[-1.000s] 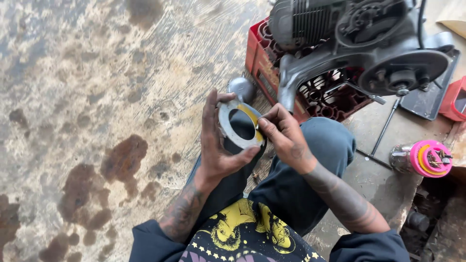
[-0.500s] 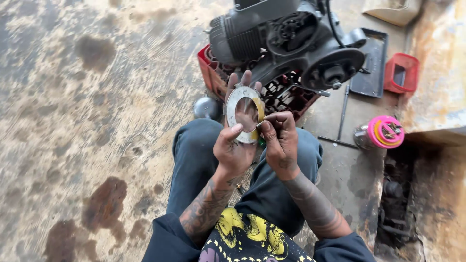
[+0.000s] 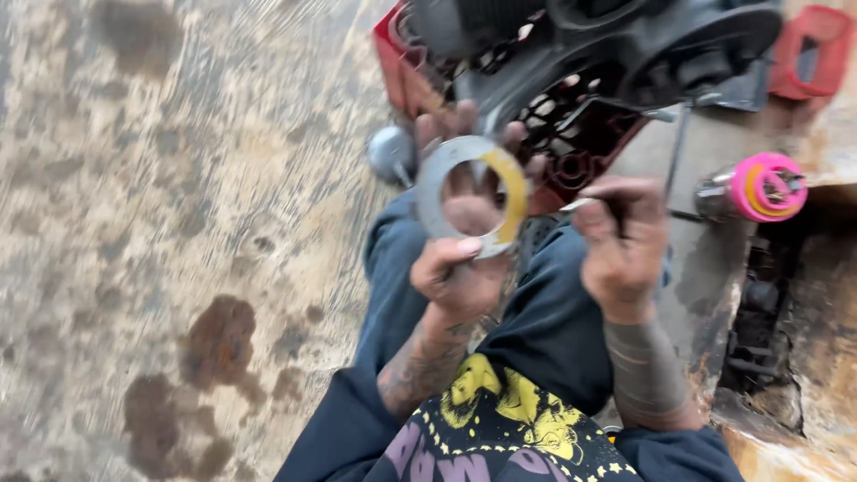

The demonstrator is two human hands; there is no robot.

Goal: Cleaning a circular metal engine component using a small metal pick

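In the head view, blurred by motion, the left hand is holding up a flat grey metal ring with a yellow patch along its right edge; the thumb is pressing on the ring's lower rim while the fingers are reaching up behind it, their tips showing above the top edge, so the hand is clamping the ring rather than lying spread. The ring is standing nearly upright in front of the person's knees, just below a dark engine that is resting on a red crate. The right hand is staying apart from the ring, just to its right, curled closed with the fingers folded in; a thin pale sliver is sticking out at its upper left, too blurred to name, so I cannot tell what it is gripping. A pink and yellow spool is lying on the stained concrete floor to the right.
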